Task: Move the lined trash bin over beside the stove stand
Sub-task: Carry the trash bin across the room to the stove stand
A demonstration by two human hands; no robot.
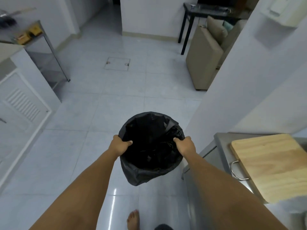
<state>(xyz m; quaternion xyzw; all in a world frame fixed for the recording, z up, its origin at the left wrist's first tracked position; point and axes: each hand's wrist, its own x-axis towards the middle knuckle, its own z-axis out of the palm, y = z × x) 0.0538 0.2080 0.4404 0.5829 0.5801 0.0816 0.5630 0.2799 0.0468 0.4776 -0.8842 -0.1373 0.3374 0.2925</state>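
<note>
A round trash bin [150, 146] lined with a black plastic bag hangs above the tiled floor at the centre of the view. My left hand [120, 144] grips its left rim, thumb inside the liner. My right hand [184, 144] grips the right rim the same way. The bag's loose edge drapes over the near side and hides the bin's wall. A metal stand [49, 52] with shelves is at the far left, bearing yellow items on top.
A steel counter [221, 143] with a wooden cutting board [272, 165] is close on the right. A white cabinet with a louvred door [23, 103] lies to the left. A beige sofa [204, 60] and a black table [191, 15] stand ahead on the right. My bare foot [132, 219] is below.
</note>
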